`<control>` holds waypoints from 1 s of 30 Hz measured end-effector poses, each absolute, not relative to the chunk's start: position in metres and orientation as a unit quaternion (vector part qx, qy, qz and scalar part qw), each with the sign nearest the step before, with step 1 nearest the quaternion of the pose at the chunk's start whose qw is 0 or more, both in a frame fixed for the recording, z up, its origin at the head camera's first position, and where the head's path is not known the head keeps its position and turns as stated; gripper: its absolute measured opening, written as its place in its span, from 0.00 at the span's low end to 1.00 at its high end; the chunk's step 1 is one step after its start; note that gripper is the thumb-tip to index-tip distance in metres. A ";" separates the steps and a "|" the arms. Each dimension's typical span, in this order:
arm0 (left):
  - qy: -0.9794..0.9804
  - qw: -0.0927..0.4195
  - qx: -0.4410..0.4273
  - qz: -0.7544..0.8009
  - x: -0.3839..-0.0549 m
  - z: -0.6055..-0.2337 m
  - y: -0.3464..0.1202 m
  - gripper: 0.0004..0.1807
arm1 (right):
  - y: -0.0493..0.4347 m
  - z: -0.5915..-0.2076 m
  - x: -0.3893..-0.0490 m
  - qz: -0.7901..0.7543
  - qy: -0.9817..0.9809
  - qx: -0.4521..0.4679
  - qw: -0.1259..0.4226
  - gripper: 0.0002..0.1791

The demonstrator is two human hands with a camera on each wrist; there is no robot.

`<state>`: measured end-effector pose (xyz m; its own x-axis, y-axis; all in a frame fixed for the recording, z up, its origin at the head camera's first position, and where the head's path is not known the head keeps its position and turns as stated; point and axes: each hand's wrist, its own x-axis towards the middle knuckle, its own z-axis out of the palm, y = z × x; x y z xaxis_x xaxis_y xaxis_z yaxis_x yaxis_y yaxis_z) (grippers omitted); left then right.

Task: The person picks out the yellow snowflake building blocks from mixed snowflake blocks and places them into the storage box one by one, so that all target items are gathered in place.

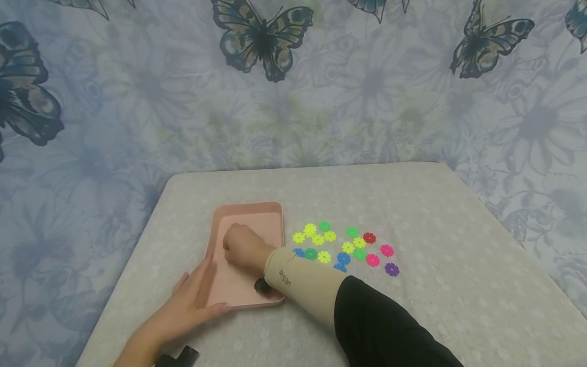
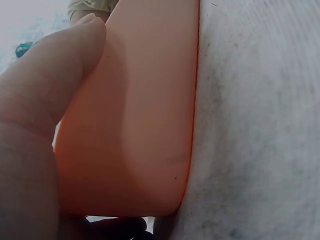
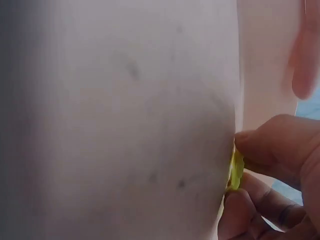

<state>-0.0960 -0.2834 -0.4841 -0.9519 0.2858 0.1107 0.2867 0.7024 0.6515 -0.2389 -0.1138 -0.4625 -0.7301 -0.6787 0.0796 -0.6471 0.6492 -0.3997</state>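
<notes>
Now, right fingers (image 3: pixel 281 141) tight on yellow disc (image 3: pixel 237 172), left fingers (image 1: pixel 197 280) outstretched against pink tray (image 1: pixel 234 288)

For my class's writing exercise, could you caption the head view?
Left hand against a pink rectangular tray, right hand over it, multicoloured notched discs alongside on a pale tablecloth.

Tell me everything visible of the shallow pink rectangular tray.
The shallow pink rectangular tray, plastic by its look, has rounded corners and low walls. It lies flat on the pale patterned tablecloth. The left hand touches its near left corner; the right hand, pinching a small yellow-green plastic-looking disc, is over its floor.
</notes>
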 end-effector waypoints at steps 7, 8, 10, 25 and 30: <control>-0.923 -0.002 -0.155 -0.352 -0.095 -0.488 -0.284 0.65 | -0.113 -0.465 -0.236 -0.192 0.910 -0.366 0.028 0.26; -0.923 -0.002 -0.154 -0.352 -0.094 -0.488 -0.284 0.65 | -0.113 -0.466 -0.236 -0.192 0.910 -0.365 0.029 0.25; -0.923 -0.002 -0.155 -0.353 -0.094 -0.489 -0.284 0.65 | -0.112 -0.466 -0.235 -0.192 0.911 -0.363 0.033 0.21; -0.924 -0.026 -0.144 -0.352 -0.087 -0.492 -0.282 0.63 | -0.036 -0.393 -0.211 -0.354 0.860 -0.367 0.005 0.17; -0.931 -0.051 -0.127 -0.338 -0.096 -0.489 -0.283 0.63 | 0.039 -0.373 -0.208 -0.429 0.848 -0.302 -0.080 0.12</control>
<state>-0.0957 -0.2827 -0.4893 -0.9624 0.2715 -0.0083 0.2030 0.7392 0.6422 -0.2078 0.0395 -0.3735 -0.8050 -0.4431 0.3945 -0.5803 0.4497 -0.6790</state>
